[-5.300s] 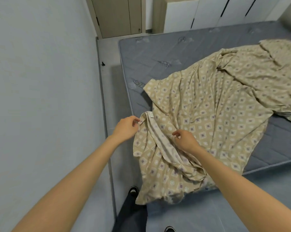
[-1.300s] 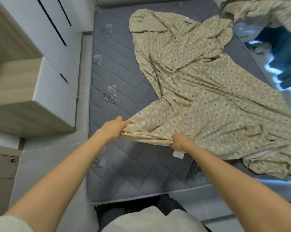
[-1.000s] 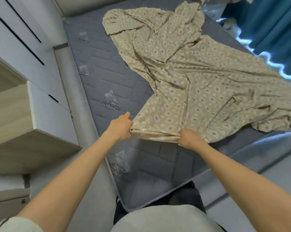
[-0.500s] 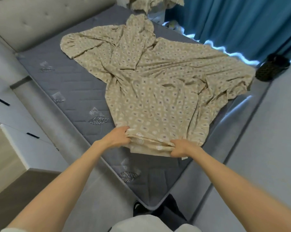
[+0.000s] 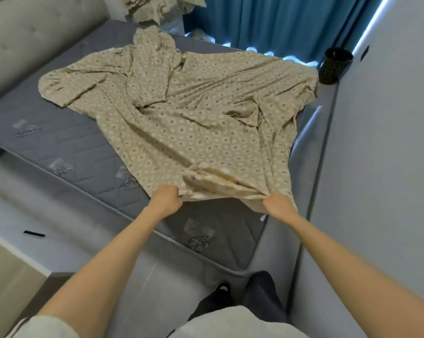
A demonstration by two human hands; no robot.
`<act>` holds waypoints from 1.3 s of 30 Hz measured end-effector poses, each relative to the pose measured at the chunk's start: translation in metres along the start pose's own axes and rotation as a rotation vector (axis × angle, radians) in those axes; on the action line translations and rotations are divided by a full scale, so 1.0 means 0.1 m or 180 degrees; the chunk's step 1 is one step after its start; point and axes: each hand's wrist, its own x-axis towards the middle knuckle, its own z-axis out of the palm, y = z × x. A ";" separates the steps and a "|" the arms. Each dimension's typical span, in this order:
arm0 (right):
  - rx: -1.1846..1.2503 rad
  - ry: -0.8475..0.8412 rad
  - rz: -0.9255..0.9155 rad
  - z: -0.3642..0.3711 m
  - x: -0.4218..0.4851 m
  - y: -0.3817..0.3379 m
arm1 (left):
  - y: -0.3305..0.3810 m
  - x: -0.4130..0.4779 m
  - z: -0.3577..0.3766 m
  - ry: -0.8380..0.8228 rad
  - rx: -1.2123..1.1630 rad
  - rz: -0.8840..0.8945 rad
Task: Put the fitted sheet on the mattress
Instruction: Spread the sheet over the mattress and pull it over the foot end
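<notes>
**Both hands grip the near edge of the sheet**

The left hand is closed into a fist around the near edge of the beige patterned fitted sheet. Its fingers are curled fully, and the cloth is bunched inside them. The right hand is closed in the same way on the same edge, further to the right, with gathered folds coming out from its grip. Between the two hands the edge of the sheet is lifted a little above the grey quilted mattress and makes thick wrinkles.

The rest of the sheet lies crumpled across the middle and the right part of the mattress. Its right side hangs over the mattress edge, beside the grey wall. The left part of the mattress and its near corner are bare. The near corner is just in front of the person's dark trousers.

At the far side hangs a blue curtain. A dark round basket stands near the far right corner of the sheet. More cloth of the same pattern is piled beyond the mattress.
</notes>
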 end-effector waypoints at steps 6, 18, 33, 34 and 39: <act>0.0178 -0.0077 0.0238 0.10 -0.48 0.13 | -0.02 -0.27 -0.01 -0.0174 -0.0191 0.0212; -0.0652 0.0035 -0.0397 0.33 -1.42 0.61 | -0.06 -1.24 0.47 -0.0887 0.0847 0.0206; -0.2094 0.0641 0.0049 0.92 -2.46 0.65 | -0.43 -2.13 0.71 -0.0271 0.1175 0.0572; -0.2119 0.0734 -0.0040 0.97 -2.52 0.65 | -0.47 -2.20 0.72 -0.0247 0.1183 0.0599; -0.1338 0.1063 -0.0421 1.19 -2.85 0.61 | -0.70 -2.51 0.90 -0.0420 0.0924 0.0552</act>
